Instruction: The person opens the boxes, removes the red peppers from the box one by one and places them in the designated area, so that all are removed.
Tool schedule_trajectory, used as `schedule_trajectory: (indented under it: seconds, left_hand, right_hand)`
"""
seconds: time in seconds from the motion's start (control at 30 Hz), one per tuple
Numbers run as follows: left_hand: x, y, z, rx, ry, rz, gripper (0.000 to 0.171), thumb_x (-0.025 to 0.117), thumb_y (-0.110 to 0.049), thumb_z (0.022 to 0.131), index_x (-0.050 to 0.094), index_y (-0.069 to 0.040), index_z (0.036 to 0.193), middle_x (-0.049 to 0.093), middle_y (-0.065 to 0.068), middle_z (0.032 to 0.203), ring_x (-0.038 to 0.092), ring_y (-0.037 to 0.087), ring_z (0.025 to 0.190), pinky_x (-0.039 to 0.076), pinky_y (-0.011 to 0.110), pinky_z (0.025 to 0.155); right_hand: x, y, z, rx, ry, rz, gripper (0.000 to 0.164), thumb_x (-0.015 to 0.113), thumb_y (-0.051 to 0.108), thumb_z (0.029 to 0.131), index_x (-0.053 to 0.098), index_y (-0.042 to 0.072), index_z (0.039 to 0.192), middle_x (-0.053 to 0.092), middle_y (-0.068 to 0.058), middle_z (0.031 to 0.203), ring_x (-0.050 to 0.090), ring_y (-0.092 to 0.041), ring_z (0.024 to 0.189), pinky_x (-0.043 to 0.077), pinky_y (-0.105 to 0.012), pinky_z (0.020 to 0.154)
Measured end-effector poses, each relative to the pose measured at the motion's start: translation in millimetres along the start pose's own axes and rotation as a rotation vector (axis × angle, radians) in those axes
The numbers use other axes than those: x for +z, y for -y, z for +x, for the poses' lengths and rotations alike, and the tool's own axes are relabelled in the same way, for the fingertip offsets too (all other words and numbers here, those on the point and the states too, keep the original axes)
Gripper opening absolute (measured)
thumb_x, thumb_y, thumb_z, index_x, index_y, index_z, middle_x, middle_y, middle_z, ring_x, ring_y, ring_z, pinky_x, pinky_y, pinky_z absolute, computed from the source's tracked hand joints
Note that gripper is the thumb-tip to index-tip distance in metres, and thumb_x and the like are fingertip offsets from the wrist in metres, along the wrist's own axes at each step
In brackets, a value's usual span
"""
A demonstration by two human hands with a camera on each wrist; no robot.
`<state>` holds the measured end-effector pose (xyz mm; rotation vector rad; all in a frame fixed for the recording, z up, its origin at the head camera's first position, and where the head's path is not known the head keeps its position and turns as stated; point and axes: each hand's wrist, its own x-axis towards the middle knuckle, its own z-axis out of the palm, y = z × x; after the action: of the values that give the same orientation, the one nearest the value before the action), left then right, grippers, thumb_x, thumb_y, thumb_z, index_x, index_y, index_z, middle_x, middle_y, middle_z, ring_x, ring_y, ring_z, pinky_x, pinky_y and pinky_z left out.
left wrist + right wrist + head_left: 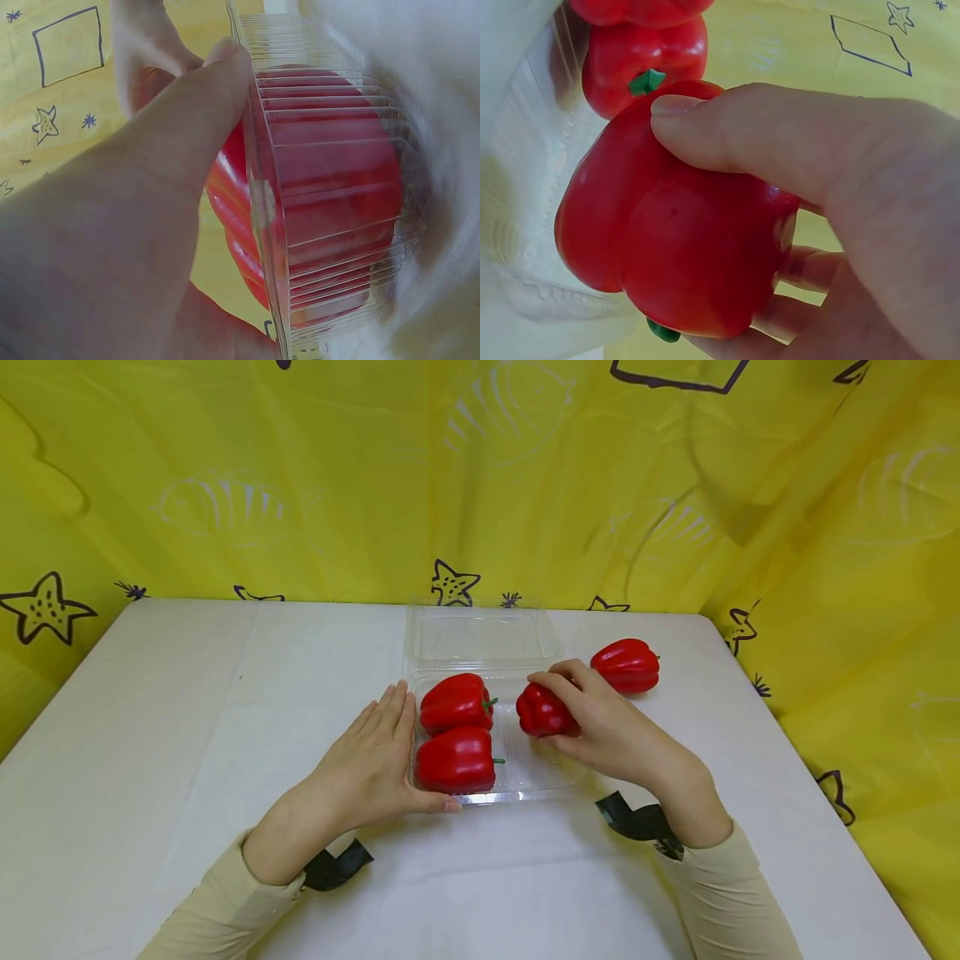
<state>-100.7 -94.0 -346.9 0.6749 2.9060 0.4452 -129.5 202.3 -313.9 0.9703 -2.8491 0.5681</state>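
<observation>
Two red bell peppers lie side by side in the left half of a clear plastic container, the front one (455, 760) and the back one (453, 702). My left hand (365, 760) rests along the container's left rim (262, 187), fingers straight and thumb laid on the front edge. With my right hand (607, 722) I grip another red bell pepper (675, 217) over the right half of the container (517, 795). In the right wrist view my thumb lies across its side and the fingers wrap behind it. A green stem (663, 330) pokes out below.
The container's clear lid (480, 637) lies folded open behind it. One more red bell pepper (626, 666) sits on the white table (150, 735), beyond my right hand. A yellow patterned curtain (360, 485) hangs along the back and sides.
</observation>
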Motion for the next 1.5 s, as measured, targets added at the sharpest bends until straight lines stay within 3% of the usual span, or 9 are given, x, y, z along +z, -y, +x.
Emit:
schedule_trajectory:
  seconds: [0.67, 1.5]
  left_hand:
    - [-0.1, -0.7, -0.4, -0.005, 0.003, -0.001, 0.132, 0.071, -0.078, 0.067, 0.02, 0.009, 0.153, 0.017, 0.025, 0.163, 0.016, 0.041, 0.152, 0.021, 0.054, 0.123]
    - [-0.1, 0.0, 0.1, 0.009, -0.002, -0.009, 0.132, 0.072, -0.077, 0.067, 0.021, 0.01, 0.153, 0.017, 0.027, 0.163, 0.017, 0.043, 0.152, 0.023, 0.055, 0.122]
  right_hand:
    - [-13, -1, -5, 0.064, -0.019, -0.003, 0.067, 0.08, 0.014, 0.082, 0.049, 0.008, 0.141, 0.05, -0.014, 0.136, 0.052, -0.032, 0.124, 0.059, -0.049, 0.089]
    - [-41, -26, -22, 0.086, -0.214, -0.01, 0.069, 0.079, 0.0, 0.079, 0.048, 0.003, 0.141, 0.047, -0.022, 0.134, 0.053, -0.039, 0.117, 0.057, -0.059, 0.085]
